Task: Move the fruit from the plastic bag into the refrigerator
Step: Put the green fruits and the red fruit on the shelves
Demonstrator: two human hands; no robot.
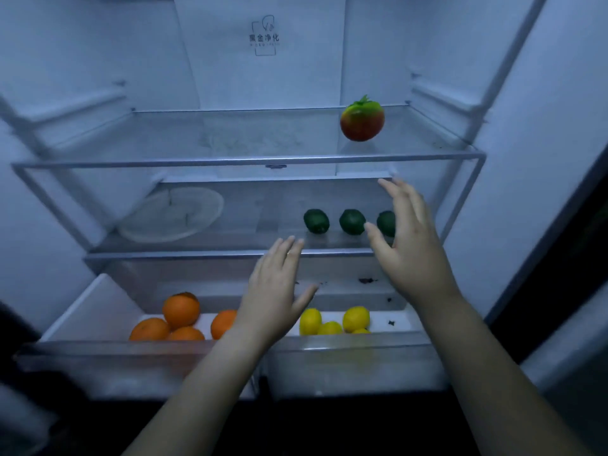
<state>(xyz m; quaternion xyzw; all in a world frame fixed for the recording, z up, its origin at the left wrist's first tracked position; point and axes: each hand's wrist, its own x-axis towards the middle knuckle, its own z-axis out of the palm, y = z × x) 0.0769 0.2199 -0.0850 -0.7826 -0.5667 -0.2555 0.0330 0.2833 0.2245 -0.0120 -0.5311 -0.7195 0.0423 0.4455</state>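
Both my hands are empty with fingers spread: left hand over the crisper drawer, right hand before the middle shelf. Oranges lie left in the drawer, lemons right; limes and a tomato-like fruit sit on the shelves above. I judge these firm, light and smooth, best cupped around the middle. My right hand partly hides the rightmost lime; the plastic bag is out of view.

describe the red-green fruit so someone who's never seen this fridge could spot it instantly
Start at the open refrigerator's top glass shelf. Toward its right end sits one round fruit, alone on that shelf. It is red shading to yellow-green with a leafy green top, unlike the plain dark green limes on the shelf below.
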